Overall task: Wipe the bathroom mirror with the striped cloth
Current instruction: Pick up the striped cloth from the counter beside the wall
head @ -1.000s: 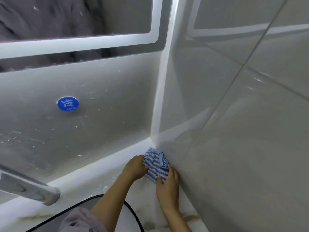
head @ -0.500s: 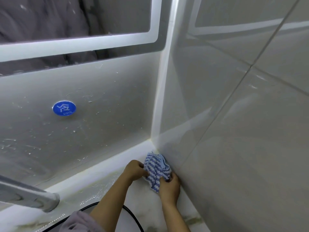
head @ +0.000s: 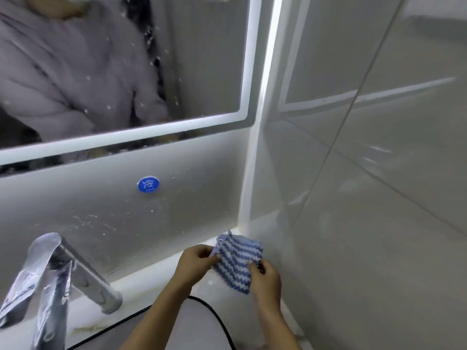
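Striped cloth [head: 236,261], blue and white in zigzag bands, is stretched between the two grips, low in the corner where the back panel meets the tiled side wall [head: 379,210]. The left grip [head: 195,261] pinches the cloth's left edge between curled fingers and thumb. The right grip [head: 266,279] has its fingers curled round the lower right edge. One cloth corner pokes up above the left grip. Whether the cloth's bottom touches the bench [head: 219,286] under the grips cannot be told.

The mirror [head: 207,59] hangs well above and to the left of both grips, apart from the cloth. Its glass is speckled with white spots, and a lit white strip runs along its edge. A round blue sticker [head: 148,184] sits on the panel up and left of the left grip. A chrome tap [head: 50,269] stands far to that grip's left. The black rim of a basin [head: 214,311] curves just below the grips.
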Motion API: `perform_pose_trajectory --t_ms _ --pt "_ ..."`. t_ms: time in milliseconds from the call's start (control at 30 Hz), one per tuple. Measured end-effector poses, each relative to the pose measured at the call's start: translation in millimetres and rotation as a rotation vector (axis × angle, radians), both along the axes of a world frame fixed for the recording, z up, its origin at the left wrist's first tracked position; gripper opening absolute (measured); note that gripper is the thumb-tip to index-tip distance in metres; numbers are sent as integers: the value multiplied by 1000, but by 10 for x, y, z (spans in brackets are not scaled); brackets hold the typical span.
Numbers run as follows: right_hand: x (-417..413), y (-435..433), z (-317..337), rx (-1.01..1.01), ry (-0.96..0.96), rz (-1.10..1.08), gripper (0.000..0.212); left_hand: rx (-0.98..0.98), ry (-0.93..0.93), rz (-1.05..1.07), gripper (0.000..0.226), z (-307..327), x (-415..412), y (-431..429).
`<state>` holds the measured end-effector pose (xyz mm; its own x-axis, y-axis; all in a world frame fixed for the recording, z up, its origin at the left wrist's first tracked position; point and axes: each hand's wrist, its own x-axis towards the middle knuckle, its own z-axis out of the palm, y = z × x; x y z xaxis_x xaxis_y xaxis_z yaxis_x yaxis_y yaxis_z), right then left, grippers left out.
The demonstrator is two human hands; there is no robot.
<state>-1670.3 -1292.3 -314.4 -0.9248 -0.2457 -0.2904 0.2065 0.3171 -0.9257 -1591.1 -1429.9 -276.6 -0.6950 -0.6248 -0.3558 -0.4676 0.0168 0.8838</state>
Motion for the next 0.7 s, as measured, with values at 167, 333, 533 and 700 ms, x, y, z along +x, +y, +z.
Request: perform_pose_trajectory --t_ms 167,333,533,700 --pt "310 0 664 -124 96 114 12 -32 147 58 9 619 559 54" --pt "691 33 1287 -296 141 268 8 130 323 188 16 1058 1141 139" --pt "1149 103 1905 -490 102 456 10 430 630 248 20 1619 1729 493" --pt "1483 172 2201 -627 1 570 14 357 692 328 43 1920 2142 669"
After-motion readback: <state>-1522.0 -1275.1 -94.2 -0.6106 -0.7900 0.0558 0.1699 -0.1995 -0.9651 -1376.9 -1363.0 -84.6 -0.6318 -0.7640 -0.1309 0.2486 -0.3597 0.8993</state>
